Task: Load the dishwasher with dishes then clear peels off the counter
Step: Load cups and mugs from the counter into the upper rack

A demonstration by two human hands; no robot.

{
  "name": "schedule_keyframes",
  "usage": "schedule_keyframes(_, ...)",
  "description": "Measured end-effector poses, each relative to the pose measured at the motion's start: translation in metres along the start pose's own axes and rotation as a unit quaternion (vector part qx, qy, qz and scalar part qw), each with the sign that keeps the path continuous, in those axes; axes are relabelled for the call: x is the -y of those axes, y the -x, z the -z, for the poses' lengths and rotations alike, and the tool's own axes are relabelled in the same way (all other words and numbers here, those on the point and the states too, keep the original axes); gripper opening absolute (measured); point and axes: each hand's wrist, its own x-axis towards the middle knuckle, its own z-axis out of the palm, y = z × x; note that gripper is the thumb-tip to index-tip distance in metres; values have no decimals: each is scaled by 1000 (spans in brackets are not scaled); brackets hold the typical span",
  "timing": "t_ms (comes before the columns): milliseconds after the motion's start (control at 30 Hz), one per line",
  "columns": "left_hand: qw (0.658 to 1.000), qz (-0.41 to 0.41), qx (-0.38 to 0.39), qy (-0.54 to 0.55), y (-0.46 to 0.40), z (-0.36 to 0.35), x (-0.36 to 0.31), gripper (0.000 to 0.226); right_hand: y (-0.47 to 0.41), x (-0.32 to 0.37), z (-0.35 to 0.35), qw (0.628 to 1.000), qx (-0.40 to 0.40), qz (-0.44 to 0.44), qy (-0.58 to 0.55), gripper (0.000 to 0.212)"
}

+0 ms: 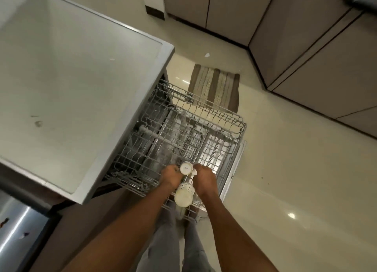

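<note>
Dishwasher rack (220,124), pulled out at centre frame, carries almost nothing: I judge loading barely begun. Both my hands work at its near edge, lower centre. Left hand (171,175) grips an upturned white cup (186,168); right hand (204,179) has its grip curled beside that cup, on what I cannot tell. A cream mug (183,196) sits between my wrists, on the rack. Table (67,71), upper left, shows no peels; that step remains.
</note>
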Motion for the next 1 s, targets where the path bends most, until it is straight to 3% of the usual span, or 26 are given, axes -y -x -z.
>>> schedule_keyframes(133, 1000, -21, -5, 8, 46, 27, -2, 9, 31, 23, 28, 998, -2, 55, 18, 37)
schedule_keyframes(400, 993, -49, -105, 31, 128, 97, 14, 23, 83, 77, 69, 978, -26, 196, 64, 22)
schedule_keyframes(533, 986, -77, -148, 18, 163, 128, 33, 19, 100, 104, 66, 963, -19, 249, 100, 19)
schedule_keyframes(667, 976, -88, -201, 18, 192, 153, 68, 27, 117, 149, 58, 937, -2, 325, 132, 24)
schedule_keyframes(1000, 938, -17, -340, 59, 282, 212, 206, 14, 203, 270, -25, 874, 36, 469, 127, 22)
